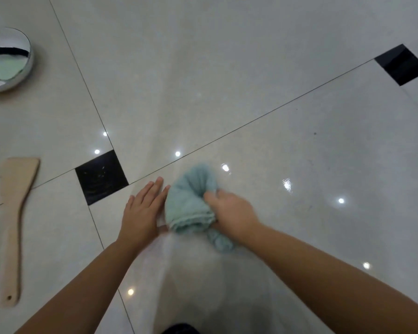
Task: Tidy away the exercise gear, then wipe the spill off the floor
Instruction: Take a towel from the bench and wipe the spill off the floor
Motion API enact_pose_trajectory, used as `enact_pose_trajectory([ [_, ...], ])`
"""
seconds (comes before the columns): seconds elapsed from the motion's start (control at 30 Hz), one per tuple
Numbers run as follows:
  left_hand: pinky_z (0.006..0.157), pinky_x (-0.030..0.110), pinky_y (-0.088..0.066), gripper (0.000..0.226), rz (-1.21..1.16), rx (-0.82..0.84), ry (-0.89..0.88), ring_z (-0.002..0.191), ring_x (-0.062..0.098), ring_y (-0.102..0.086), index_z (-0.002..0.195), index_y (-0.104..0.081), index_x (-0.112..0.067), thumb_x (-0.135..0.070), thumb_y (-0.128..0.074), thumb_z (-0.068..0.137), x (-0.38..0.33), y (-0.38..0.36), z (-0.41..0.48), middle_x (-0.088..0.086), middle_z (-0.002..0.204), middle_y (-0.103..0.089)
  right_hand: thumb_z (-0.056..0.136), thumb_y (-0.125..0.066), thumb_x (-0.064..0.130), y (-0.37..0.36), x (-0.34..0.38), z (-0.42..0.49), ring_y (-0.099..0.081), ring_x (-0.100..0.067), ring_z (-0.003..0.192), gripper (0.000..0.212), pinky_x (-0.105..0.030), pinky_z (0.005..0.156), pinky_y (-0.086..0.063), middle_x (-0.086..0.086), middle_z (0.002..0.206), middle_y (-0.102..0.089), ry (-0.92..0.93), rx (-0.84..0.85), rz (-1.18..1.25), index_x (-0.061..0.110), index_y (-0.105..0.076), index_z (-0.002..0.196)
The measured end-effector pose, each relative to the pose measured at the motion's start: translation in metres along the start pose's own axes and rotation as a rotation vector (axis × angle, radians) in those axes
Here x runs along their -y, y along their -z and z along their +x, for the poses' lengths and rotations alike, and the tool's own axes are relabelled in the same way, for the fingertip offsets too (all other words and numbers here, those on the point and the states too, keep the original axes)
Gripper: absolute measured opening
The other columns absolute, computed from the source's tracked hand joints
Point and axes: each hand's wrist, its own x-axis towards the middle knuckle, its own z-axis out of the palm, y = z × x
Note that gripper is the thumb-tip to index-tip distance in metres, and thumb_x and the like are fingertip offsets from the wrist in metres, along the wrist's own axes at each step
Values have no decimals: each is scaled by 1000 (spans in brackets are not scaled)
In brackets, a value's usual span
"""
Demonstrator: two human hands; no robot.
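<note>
The right hand (229, 207) grips a bunched blue cloth (191, 203) on the glossy tiled floor (299, 141); the left hand (143, 208) lies flat, fingers straight, just beside the cloth.

Cloth (191, 203) on the floor (299, 153) between both hands; spatula (15, 222) far left; bowl (7, 61) behind it

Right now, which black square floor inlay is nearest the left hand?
The black square inlay beside the left hand; the other black inlay lies far off, upper right.
</note>
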Motion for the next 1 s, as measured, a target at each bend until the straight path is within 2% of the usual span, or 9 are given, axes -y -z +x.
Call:
enact_pose_trajectory([
  [0.23,111,55,-26,120,5,27,24,143,24,-20,144,-28,-21,-96,-11,51,-1,0,0,0,156,-20,84,-58,25,80,-134,-3,-56,-43,103,40,-42,82,-45,-27,116,-57,-639,-313,74,9,-50,119],
  [0.3,112,54,-26,124,8,40,44,143,24,-19,145,-26,-21,-97,-10,49,-1,2,-1,1,156,-18,86,-55,25,64,-120,-30,-56,-42,105,39,-41,82,-45,-24,118,-56,-594,-266,93,10,-49,121],
  [0.37,111,53,-26,125,18,53,66,143,25,-20,145,-27,-20,-97,-11,48,-3,4,-3,2,156,-18,89,-49,30,25,-83,-63,-62,-35,99,32,-34,78,-48,-16,111,-61,-326,-155,25,16,-51,118],
  [0.5,112,56,-26,112,85,58,69,143,28,-21,144,-29,-16,-79,-47,54,-14,13,-2,5,156,-20,68,-47,44,-9,-50,-94,-66,-21,62,30,-21,46,-45,-1,75,-62,34,39,13,26,-49,93],
  [0.63,107,56,-31,117,175,31,33,137,35,-33,139,-39,-7,-90,-37,56,-46,17,4,14,151,-33,81,-60,33,31,-143,-96,-58,-34,105,42,-37,79,-47,-15,114,-58,-416,-173,77,18,-53,119],
  [0.73,90,55,-47,109,211,28,-197,122,38,-52,125,-52,-5,-88,-16,65,-101,4,11,18,137,-52,82,-59,25,76,-222,-139,-56,-40,107,41,-39,82,-44,-23,118,-59,-822,-352,134,11,-53,121],
  [0.8,85,52,-51,96,237,6,-343,118,33,-55,123,-50,-9,-82,-30,64,-143,-6,15,16,133,-56,84,-57,23,87,-241,-156,-57,-42,104,38,-40,81,-43,-26,116,-60,-951,-408,149,7,-53,118],
  [0.9,79,50,-53,99,261,1,-464,119,29,-49,122,-48,-10,-73,-66,47,-184,-19,9,16,128,-60,84,-56,29,64,-211,-157,-57,-39,104,38,-38,80,-46,-21,116,-59,-818,-333,107,11,-52,118],
  [1.0,79,49,-54,119,313,27,-523,119,24,-39,123,-44,-10,-74,-74,27,-196,-33,-11,13,129,-59,81,-58,35,14,-138,-165,-59,-36,102,40,-38,78,-49,-15,114,-57,-463,-206,118,18,-54,117],
])
